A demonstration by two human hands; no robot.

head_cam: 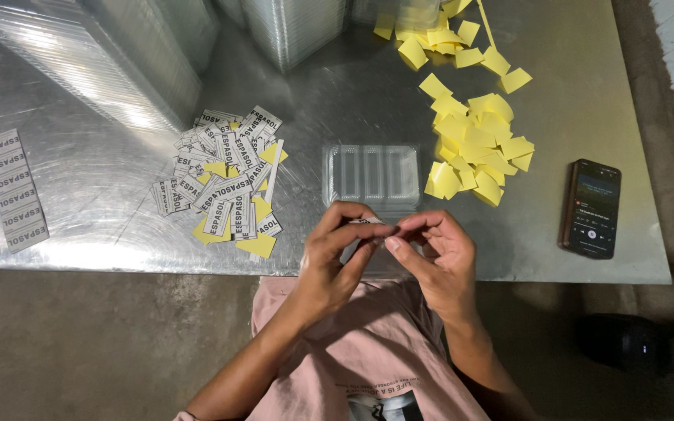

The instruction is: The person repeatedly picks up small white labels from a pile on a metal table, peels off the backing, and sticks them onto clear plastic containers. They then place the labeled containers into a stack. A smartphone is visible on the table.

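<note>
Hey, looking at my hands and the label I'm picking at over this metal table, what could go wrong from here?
1. Both hands, left hand and right hand, pinch one small label by the fingertips; it could curl or stick to itself.
2. The label is held at the table edge, so it may drop into your lap.
3. The yellow paper scraps lie right beside the clear plastic tray and could drift in.

Yellow paper slips [473, 140], white black-lettered labels [224, 175], silvery metal table [571, 117]

White labels [224, 179] heaped left of clear tray [371, 174]; phone screen [591, 208] right.
</note>
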